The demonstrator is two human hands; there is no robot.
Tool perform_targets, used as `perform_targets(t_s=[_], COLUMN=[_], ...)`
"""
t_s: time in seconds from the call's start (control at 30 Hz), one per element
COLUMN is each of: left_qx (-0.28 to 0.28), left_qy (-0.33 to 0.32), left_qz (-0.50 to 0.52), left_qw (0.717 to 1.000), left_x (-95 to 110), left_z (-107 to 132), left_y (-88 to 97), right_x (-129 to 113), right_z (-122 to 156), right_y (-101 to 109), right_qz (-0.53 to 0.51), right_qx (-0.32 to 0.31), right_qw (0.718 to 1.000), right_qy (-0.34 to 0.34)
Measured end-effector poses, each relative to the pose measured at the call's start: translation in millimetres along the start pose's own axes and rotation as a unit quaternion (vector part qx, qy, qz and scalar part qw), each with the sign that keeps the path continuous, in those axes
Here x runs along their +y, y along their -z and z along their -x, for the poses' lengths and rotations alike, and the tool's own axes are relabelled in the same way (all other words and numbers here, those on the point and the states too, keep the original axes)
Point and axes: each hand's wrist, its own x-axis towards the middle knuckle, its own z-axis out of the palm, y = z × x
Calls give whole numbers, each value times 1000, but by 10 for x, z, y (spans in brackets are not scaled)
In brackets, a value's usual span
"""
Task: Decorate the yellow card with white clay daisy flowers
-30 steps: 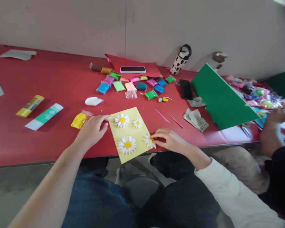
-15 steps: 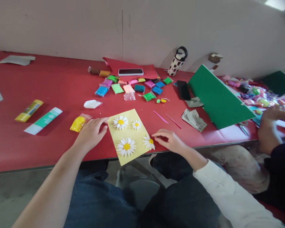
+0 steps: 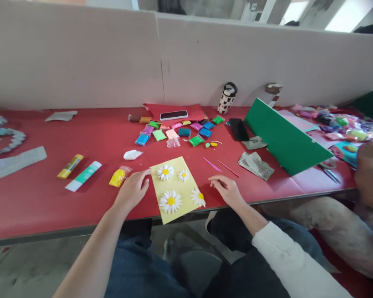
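A pale yellow card (image 3: pixel 182 194) lies on the red table, with several white paper daisies with yellow centres on it. The largest daisy (image 3: pixel 170 201) sits low on the card, and a smaller one (image 3: pixel 198 198) sits at its right edge. My left hand (image 3: pixel 132 190) rests flat with its fingertips at the card's left edge, holding nothing. Next to that hand lies a yellow clay packet (image 3: pixel 119 177). My right hand (image 3: pixel 226 190) rests on the table right of the card, fingers loosely apart, holding nothing and a little clear of the right-hand daisy.
Bright clay packets (image 3: pixel 174 132) lie beyond the card, with pink tools (image 3: pixel 220 167) to its right. Glue sticks (image 3: pixel 83 176) lie to the left. A green board (image 3: pixel 282 138) leans at right, where a co-worker's hand (image 3: pixel 369 174) rests near the table edge.
My right hand has moved off the right-hand daisy and away to the right. The view has tilted upward, showing more of the wall and the table's left end.
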Motion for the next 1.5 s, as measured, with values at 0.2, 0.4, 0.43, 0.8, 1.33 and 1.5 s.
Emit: perform_targets(t_s=[0.2, 0.4, 0.43, 0.8, 1.33, 1.5], left_qx=[-6, -63, -74, -132, -122, -125], left_qy=[-8, -43, -41, -59, -23, 2], left_qz=[-23, -48, -55, -66, 93, 136], left_qw=[1000, 996, 995, 987, 988, 983], left_x=[173, 544, 600, 525, 446, 415], left_z=[-46, -405, -464, -553, -412, -413], left_y=[-17, -22, -36, -26, 7, 5], right_x=[-3, -3, 0, -346, -697, -693], right_z=[12, 4, -23, -647, -524, -543], right_y=[-17, -33, -44, -427, -322, -238], right_qz=[15, 45, 51, 181, 312, 290], right_qx=[15, -5, -8, -169, -300, -314], right_qw=[1000, 999, 998, 959, 869, 872], right_qy=[2, 20, 24, 140, 241, 239])
